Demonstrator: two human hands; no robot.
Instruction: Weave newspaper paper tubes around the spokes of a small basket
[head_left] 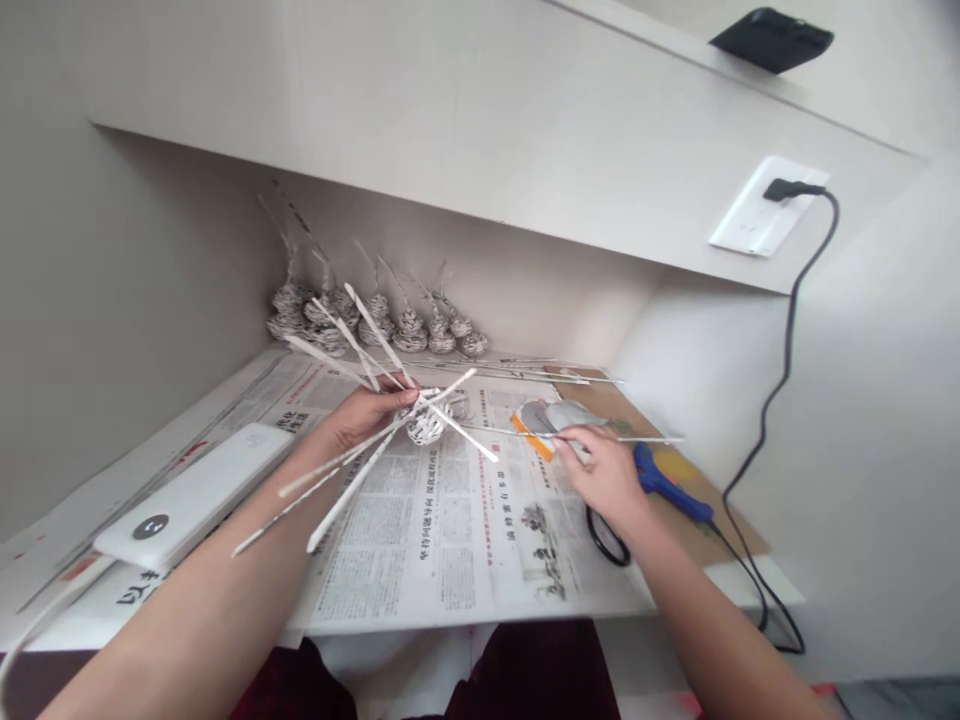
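1. Prob. a home craft corner; exact room can't be told.
2. Pale flat worktop (757, 587) in a nook under a broad off-white panel (375, 110), plain walls close by: looks domestic.
3. Black-and-white printed newspaper sheets (457, 520) as cover, plus brown cardboard sheet (615, 395) on R.
4. Handicraft signs: white part-woven paper ball (427, 427), row of grey-white gourd-shaped woven pcs (412, 335), blue plastic gun-shaped tool (671, 487).
5. Power: white rectangular wall socket (739, 235) w/ black cable (789, 340) plugged in.

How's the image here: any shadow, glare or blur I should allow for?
Head view: dim under the white panel; pale glow on the right wall; right hand looks slightly soft; newspaper's small print illegible; forearms look stretched toward the edges.
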